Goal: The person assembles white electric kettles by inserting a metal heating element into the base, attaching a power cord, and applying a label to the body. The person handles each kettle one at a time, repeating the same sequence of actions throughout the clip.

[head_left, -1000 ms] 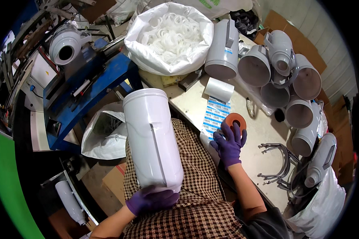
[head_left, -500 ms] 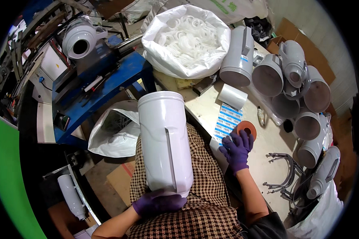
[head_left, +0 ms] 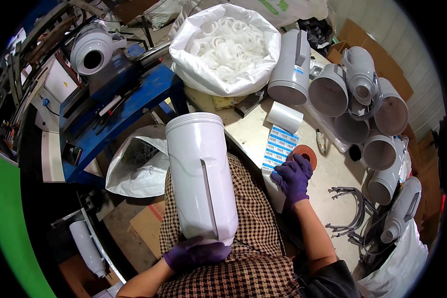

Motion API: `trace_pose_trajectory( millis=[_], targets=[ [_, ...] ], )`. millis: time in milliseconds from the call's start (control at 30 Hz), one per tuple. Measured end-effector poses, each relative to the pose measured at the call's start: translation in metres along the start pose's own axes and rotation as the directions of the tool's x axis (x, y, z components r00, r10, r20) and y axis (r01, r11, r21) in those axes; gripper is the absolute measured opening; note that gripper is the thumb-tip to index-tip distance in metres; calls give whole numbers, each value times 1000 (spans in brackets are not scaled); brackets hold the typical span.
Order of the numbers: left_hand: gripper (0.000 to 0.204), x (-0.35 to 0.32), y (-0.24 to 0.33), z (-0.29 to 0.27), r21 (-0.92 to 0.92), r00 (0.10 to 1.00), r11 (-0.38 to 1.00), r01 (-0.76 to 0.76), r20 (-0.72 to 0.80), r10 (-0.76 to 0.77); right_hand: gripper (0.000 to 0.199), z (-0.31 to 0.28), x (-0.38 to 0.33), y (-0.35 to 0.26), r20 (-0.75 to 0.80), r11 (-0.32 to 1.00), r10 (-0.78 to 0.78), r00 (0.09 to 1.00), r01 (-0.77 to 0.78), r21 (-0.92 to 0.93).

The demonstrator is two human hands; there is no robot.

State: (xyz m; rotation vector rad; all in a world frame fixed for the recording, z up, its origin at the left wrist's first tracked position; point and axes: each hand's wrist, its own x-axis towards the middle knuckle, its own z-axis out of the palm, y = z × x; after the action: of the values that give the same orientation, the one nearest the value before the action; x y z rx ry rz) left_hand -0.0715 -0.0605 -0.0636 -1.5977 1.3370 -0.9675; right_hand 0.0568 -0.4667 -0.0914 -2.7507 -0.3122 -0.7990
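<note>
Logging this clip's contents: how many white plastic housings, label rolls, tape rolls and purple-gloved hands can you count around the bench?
White housing on the lap: 1
Grey-white housings on the bench: about 9, overlapping, so uncertain
Label roll: 1
Orange tape roll: 1
Gloved hands, left hand and right hand: 2
Total: about 14

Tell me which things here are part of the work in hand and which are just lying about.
In hand: white housing held by left hand; label strip and orange roll under right hand.
Lying about: bag of white rings, grey housings, blue machine, wire clamps.
</note>
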Motion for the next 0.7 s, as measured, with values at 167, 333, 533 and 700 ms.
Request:
trace_pose_trajectory(
  millis=[167, 333, 533, 700],
  targets=[
    [56, -1, 13, -9, -609, 977, 764, 212, 100, -191, 25, -2, 0, -4, -74, 999, 32, 997, -30, 19],
    [59, -5, 16, -12, 716, 959, 640, -279, 239, 151, 17, -16, 8, -27, -190, 992, -123, 974, 124, -6],
    [68, 8, 21, -2, 72, 988, 994, -77, 142, 67, 20, -60, 144, -105, 119, 616, 42, 992, -120, 778],
    [71, 9, 3, -5, 447, 982, 883, -143, 172, 72, 12, -24, 212, -140, 412, 657, -285, 865, -137, 741]
  ],
)
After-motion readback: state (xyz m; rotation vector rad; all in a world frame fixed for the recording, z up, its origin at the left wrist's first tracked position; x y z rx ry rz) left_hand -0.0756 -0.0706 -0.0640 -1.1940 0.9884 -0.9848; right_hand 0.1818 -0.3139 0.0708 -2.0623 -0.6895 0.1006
